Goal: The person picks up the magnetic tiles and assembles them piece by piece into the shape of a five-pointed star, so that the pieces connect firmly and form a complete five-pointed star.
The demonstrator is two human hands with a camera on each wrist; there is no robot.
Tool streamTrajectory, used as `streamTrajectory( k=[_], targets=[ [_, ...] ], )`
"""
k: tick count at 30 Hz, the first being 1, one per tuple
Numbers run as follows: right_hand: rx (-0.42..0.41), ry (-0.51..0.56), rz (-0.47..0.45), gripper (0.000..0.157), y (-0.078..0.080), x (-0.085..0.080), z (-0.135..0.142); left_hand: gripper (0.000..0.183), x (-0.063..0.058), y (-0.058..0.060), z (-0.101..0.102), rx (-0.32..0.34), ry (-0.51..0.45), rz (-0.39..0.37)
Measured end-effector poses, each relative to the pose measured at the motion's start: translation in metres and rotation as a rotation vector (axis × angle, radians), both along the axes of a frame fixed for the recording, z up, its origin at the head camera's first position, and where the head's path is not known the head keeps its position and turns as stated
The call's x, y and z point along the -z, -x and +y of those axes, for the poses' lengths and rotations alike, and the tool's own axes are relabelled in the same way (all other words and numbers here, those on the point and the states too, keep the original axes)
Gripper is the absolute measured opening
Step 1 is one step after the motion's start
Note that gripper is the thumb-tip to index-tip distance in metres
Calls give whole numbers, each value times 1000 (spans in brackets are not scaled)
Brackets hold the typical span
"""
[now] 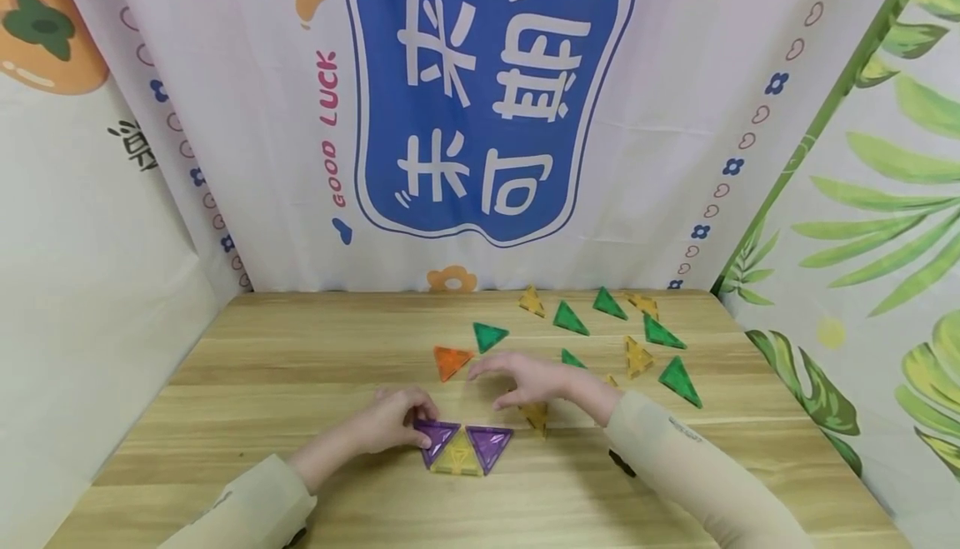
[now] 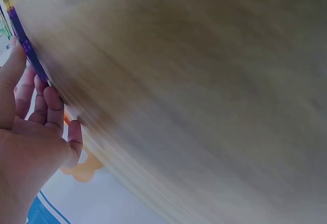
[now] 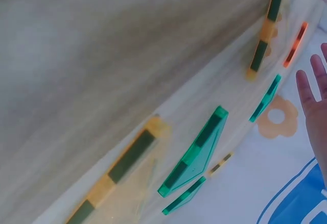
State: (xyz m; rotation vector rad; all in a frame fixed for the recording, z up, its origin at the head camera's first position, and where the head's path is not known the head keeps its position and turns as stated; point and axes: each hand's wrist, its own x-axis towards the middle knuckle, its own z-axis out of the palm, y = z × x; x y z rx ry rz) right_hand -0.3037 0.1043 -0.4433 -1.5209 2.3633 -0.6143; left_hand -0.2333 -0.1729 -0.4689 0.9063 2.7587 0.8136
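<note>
Thumb and fingers of my left hand [image 1: 396, 422] pinch the left purple triangular magnetic tile [image 1: 435, 439]; the left wrist view shows this purple tile [image 2: 28, 45] edge-on between them. A yellow triangular tile [image 1: 459, 454] sits between it and a second purple tile [image 1: 489, 446], the three forming a row. My right hand [image 1: 528, 381] hovers over the table with fingers loosely bent and nothing in them. An orange triangular tile [image 1: 452, 361] lies just beyond its fingertips. Partly hidden beneath this hand is a yellow-orange tile [image 1: 536, 417].
Several green tiles, such as the far right one [image 1: 681, 382], and yellow-orange tiles, such as this one [image 1: 637, 357], lie scattered over the right and back of the wooden table [image 1: 300, 341]. A printed cloth [image 1: 645, 199] hangs along the back edge.
</note>
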Motion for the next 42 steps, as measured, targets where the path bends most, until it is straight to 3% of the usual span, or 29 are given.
streamTrajectory(
  k=[11, 21, 28, 35, 42],
  targets=[
    [94, 29, 103, 56, 37, 6, -20, 31, 1, -1, -2, -55, 23, 41],
    [128, -18, 104, 59, 55, 16, -45, 31, 2, -2, -4, -66, 18, 58],
    [93, -86, 104, 58, 56, 19, -61, 33, 4, -3, -4, -47, 9, 117],
    [52, -105, 122, 49, 55, 21, -61, 33, 3, -2, -3, -59, 21, 77],
    [43, -90, 100, 50, 55, 22, -56, 32, 4, -2, -5, -59, 14, 67]
  ],
)
